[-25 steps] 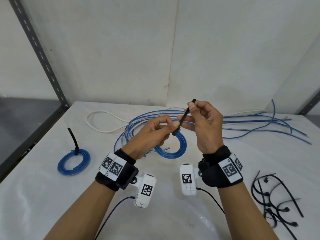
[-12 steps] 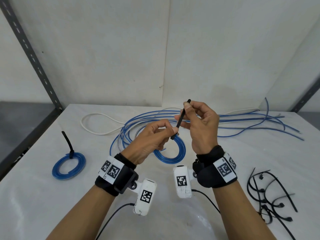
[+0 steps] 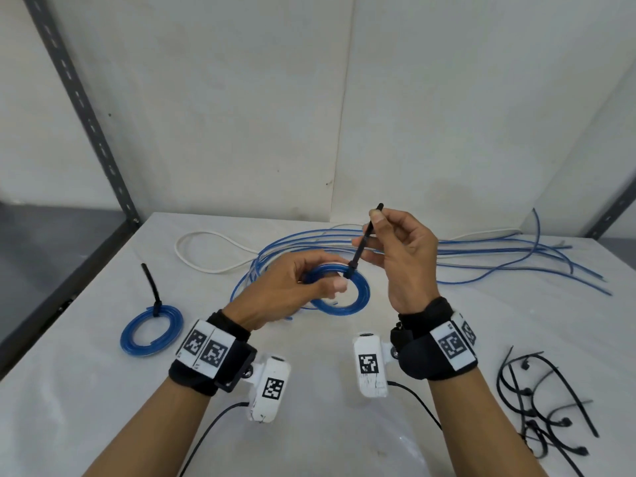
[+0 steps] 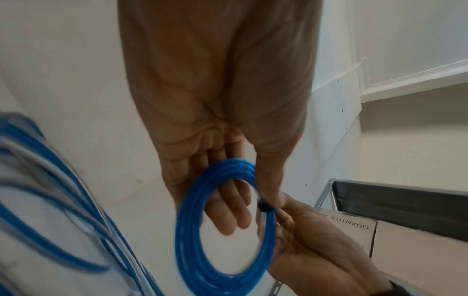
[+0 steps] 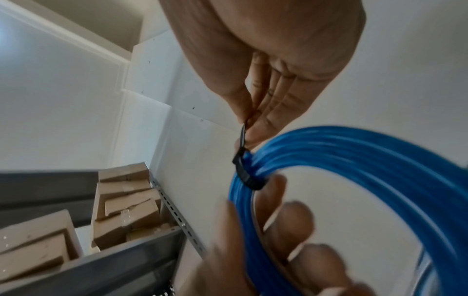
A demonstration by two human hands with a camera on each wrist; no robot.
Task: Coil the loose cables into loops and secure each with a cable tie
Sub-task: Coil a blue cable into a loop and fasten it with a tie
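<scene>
Black plastic cable tie (image 3: pixel 361 245) is pinched by its tail between thumb and fingers of the right hand (image 3: pixel 399 249), drawn up and away so the strap cinches through its head. Left hand (image 3: pixel 285 287) clamps the coiled blue translucent cable loop (image 3: pixel 358 297) right at the tie head, thumb against the bundle, so the turns stay stacked while the strap is tightened; both are held above the middle of the white table (image 3: pixel 103 407). Right wrist view shows the strap already snug round the turns. Finished blue coil with upright black tie tail (image 3: pixel 151 330) lies near the table's left edge, out of the way. Loose blue and white cables (image 3: pixel 499 256) sprawl along the back edge, not yet coiled. Spare black cable ties (image 3: pixel 537 401) sit by the right edge, handy for the right hand.
</scene>
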